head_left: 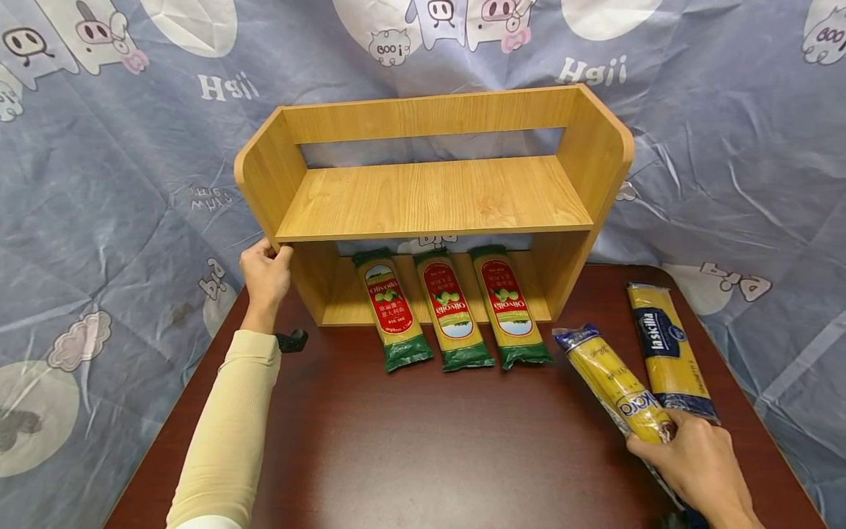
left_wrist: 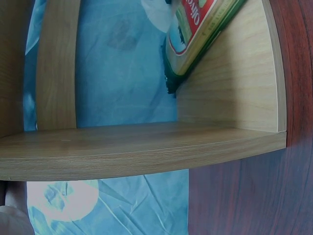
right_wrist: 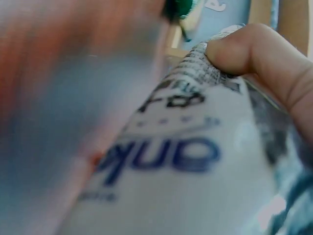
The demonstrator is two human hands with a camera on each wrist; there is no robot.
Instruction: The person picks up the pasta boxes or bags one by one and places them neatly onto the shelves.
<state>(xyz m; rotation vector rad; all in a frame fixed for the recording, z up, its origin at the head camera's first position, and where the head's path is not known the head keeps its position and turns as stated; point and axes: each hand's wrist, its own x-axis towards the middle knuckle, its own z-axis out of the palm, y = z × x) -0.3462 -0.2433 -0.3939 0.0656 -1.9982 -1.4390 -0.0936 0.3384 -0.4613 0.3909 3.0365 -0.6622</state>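
At the left side of the wooden shelf, my left hand grips the edge of the side panel just under the middle board. Only a bit of that hand shows in the left wrist view's corner. My right hand holds the near end of a yellow spaghetti packet, whose far end points toward the shelf. In the right wrist view the thumb presses on the packet's pale printed side. A yellow and blue spaghetti packet lies on the table just beyond the right hand.
Three green-ended spaghetti packets lean in the shelf's lower level, their near ends jutting onto the dark table. A patterned cloth hangs behind and beside the table. The black strap piece sits at the left wrist.
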